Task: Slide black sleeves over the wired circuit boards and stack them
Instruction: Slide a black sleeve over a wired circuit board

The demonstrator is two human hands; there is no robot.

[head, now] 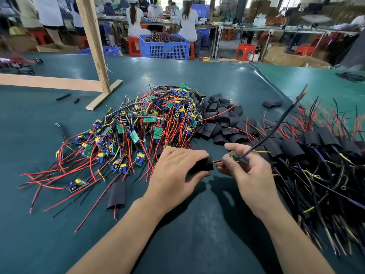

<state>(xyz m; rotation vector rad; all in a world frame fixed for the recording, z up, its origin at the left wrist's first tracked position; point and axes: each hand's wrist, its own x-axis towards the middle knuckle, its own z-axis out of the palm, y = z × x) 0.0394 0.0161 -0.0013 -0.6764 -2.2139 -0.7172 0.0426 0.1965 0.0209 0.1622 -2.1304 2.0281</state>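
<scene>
Left hand (173, 175): its grip is curled round a black sleeve (201, 165), fingers over the top, thumb underneath; the sleeve's open end faces the right hand.
Right hand (246, 171): its grip pinches a small circuit board (234, 156) between thumb and fingertips, just beside the sleeve's mouth and above the tabletop (197, 234).
Board in hand: mostly hidden by the fingers; only a green edge shows. Red wires (216, 160) run from it into the sleeve; a dark wire bundle (280, 119) with purple and yellow strands rises up and to the right, its tip blurred.
Writing: none legible on the board, sleeve or tabletop; marks on the far blue crate (165, 46) are too small to read.
Loose sleeve (116, 192): lies flat on the tabletop left of the left forearm, red and black wire ends poking from its near end.
Sleeved stack (316, 165): to the right, black-covered boards lie with wires fanned out; the frame edge cuts it off.
Bare boards pile (138, 131): beyond the hands, green boards with blue and yellow parts, tangled in red, black and yellow wires.
Empty sleeves heap (221, 119): black, flattened, just right of that pile.
Wooden frame (94, 56): stands on the tabletop at far left.
Background: seated people and red stools, blurred.
</scene>
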